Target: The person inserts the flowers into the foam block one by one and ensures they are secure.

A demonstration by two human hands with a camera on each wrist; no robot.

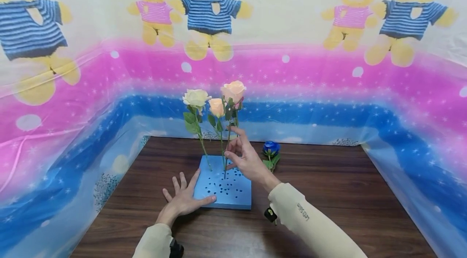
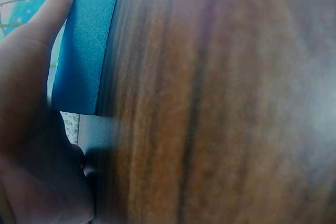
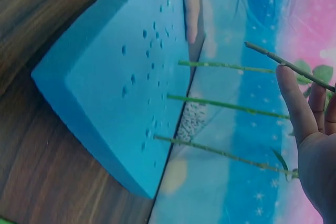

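My right hand [image 1: 248, 158] pinches a rose by its stem [image 3: 289, 64], above a blue foam block [image 1: 243, 200] dotted with holes. In the right wrist view the stem's lower end points at the block with a gap between. Three other stems stand in the foam. A white rose [image 1: 196, 98] leans left, and a small peach rose [image 1: 217, 107] stands beside it. A larger pale pink rose [image 1: 234, 90] rises behind my right hand, and blooms overlap there. With fingers spread straight, my left hand [image 1: 184, 199] rests against the block's left side, thumb on its front corner.
To the right on the dark wooden table [image 1: 313, 177] lies a blue rose [image 1: 271, 147], its stem partly hidden by my right forearm. A printed cloth [image 1: 284, 75] with bears surrounds the table's back and sides.
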